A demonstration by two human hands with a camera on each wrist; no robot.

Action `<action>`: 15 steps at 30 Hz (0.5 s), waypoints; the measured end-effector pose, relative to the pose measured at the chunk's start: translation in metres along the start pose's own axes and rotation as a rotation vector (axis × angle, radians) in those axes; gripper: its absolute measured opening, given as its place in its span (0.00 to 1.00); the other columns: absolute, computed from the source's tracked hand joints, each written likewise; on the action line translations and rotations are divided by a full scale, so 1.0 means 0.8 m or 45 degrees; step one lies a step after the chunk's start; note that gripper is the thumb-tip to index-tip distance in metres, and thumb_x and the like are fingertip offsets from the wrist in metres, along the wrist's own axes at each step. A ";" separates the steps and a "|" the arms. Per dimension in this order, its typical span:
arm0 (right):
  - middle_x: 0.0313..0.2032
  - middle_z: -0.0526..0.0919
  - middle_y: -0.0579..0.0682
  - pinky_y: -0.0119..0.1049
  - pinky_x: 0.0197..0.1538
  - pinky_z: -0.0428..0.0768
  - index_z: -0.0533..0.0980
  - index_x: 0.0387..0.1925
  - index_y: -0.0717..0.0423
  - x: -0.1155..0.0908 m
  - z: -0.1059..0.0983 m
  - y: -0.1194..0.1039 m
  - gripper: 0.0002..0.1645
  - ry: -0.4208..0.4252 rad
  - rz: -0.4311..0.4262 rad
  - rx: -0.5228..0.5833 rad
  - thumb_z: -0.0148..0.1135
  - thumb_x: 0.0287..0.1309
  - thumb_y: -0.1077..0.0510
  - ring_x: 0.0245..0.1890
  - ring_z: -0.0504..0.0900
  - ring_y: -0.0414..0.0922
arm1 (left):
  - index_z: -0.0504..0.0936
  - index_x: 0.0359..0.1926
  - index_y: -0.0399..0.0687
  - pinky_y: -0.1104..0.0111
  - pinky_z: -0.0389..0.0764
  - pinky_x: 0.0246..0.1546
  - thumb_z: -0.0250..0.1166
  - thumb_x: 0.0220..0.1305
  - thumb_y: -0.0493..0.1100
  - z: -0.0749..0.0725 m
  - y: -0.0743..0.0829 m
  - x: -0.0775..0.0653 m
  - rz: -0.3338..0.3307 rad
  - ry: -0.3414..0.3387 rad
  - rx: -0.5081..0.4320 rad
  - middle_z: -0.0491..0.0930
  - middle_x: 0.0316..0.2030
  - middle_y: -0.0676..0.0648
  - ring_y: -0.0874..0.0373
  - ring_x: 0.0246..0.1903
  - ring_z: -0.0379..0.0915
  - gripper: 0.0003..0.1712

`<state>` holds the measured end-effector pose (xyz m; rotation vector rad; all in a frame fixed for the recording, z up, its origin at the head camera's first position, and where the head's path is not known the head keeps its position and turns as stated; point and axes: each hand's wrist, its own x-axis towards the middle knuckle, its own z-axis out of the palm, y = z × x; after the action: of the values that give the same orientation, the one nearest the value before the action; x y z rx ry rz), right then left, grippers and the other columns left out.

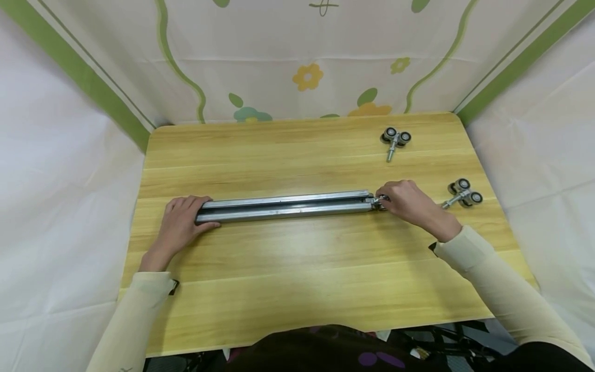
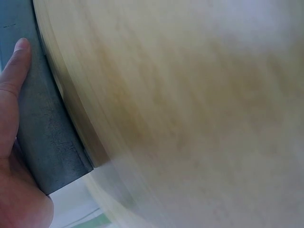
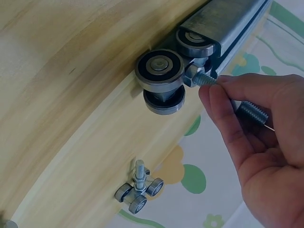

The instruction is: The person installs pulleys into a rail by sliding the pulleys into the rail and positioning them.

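A long steel channel rail (image 1: 288,205) lies across the table, its slotted side facing up. At its left end my left hand (image 1: 181,222) grips it, thumb along the near side and fingers over the far side; the left wrist view shows the thumb on the rail's flat grey wall (image 2: 52,137). By the right end, my right hand (image 1: 406,204) pinches the threaded bolt (image 3: 207,79) of a roller trolley (image 3: 161,71). One set of its wheels sits at the rail's mouth, partly inside; the other set is outside. The trolley is mostly hidden by my fingers in the head view.
Two more roller trolleys lie on the wooden table (image 1: 297,279): one near the back right (image 1: 392,142), another by the right edge (image 1: 462,194), beyond my right wrist. A white curtain (image 1: 260,46) with printed flowers hangs behind the table.
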<state>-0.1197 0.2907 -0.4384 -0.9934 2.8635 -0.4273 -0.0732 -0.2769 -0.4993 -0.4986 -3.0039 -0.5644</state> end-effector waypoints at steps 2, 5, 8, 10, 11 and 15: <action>0.33 0.86 0.55 0.37 0.24 0.80 0.85 0.40 0.62 0.001 0.000 -0.001 0.10 0.012 -0.018 0.010 0.67 0.54 0.65 0.21 0.79 0.39 | 0.74 0.61 0.47 0.46 0.58 0.58 0.72 0.50 0.60 0.001 -0.001 0.000 -0.001 0.001 0.004 0.78 0.52 0.40 0.41 0.54 0.67 0.40; 0.33 0.86 0.55 0.37 0.25 0.80 0.85 0.40 0.63 0.002 0.002 -0.003 0.11 0.023 -0.046 0.021 0.67 0.53 0.65 0.23 0.81 0.40 | 0.74 0.61 0.48 0.46 0.58 0.58 0.72 0.50 0.62 0.003 -0.002 -0.001 -0.005 -0.005 0.008 0.78 0.52 0.41 0.41 0.54 0.67 0.40; 0.33 0.86 0.55 0.36 0.25 0.80 0.85 0.40 0.63 0.003 0.003 -0.005 0.11 0.032 -0.067 0.033 0.68 0.53 0.66 0.23 0.81 0.41 | 0.74 0.61 0.49 0.46 0.58 0.58 0.71 0.50 0.63 0.004 -0.003 -0.002 -0.009 -0.010 0.013 0.78 0.52 0.41 0.41 0.54 0.67 0.40; 0.33 0.86 0.55 0.36 0.25 0.80 0.85 0.40 0.63 0.005 0.004 -0.007 0.11 0.038 -0.077 0.038 0.68 0.53 0.65 0.23 0.81 0.40 | 0.74 0.61 0.49 0.46 0.58 0.58 0.71 0.50 0.63 0.004 -0.003 -0.002 -0.011 -0.011 0.013 0.78 0.52 0.41 0.41 0.54 0.67 0.40; 0.33 0.86 0.55 0.36 0.25 0.80 0.85 0.40 0.63 0.006 0.004 -0.007 0.11 0.044 -0.081 0.041 0.68 0.53 0.65 0.23 0.81 0.40 | 0.74 0.61 0.49 0.45 0.58 0.58 0.71 0.50 0.63 0.004 -0.003 -0.002 -0.012 -0.010 0.013 0.78 0.52 0.41 0.41 0.55 0.67 0.40; 0.34 0.86 0.54 0.36 0.25 0.81 0.85 0.40 0.63 0.009 0.003 -0.010 0.11 0.059 -0.093 0.049 0.69 0.53 0.64 0.24 0.81 0.40 | 0.74 0.61 0.49 0.46 0.58 0.59 0.71 0.50 0.62 0.003 -0.002 -0.001 -0.009 -0.007 0.011 0.78 0.52 0.41 0.41 0.54 0.67 0.40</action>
<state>-0.1206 0.2797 -0.4386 -1.0981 2.8546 -0.5160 -0.0730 -0.2777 -0.5019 -0.4898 -3.0136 -0.5510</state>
